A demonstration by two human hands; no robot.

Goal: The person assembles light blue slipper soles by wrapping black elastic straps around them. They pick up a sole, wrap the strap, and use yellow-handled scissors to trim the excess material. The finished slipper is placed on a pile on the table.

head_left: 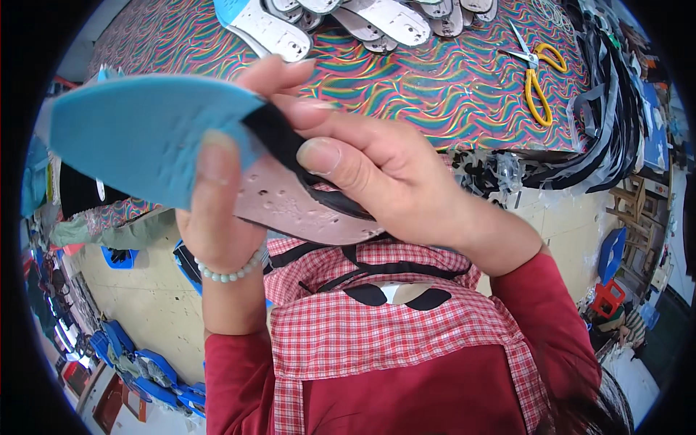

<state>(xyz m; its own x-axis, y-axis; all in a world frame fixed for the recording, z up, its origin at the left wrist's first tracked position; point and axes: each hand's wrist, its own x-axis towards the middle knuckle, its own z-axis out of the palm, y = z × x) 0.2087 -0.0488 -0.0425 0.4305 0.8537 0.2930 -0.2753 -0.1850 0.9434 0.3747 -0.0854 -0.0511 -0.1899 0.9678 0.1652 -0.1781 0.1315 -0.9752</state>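
A shoe insole is held up over my apron, light blue at its left end and pinkish with small holes at its right end. My left hand grips its middle, thumb on the upper face and fingertips showing past the far edge. A black strip crosses the insole there and runs along its edge to the right. My right hand pinches that strip against the insole between thumb and fingers. How the strip is fixed underneath is hidden.
Several similar insoles lie piled on the patterned tabletop at the far side. Yellow-handled scissors lie open at the right. Black and clear strips hang over the table's right edge. Blue bins stand on the floor lower left.
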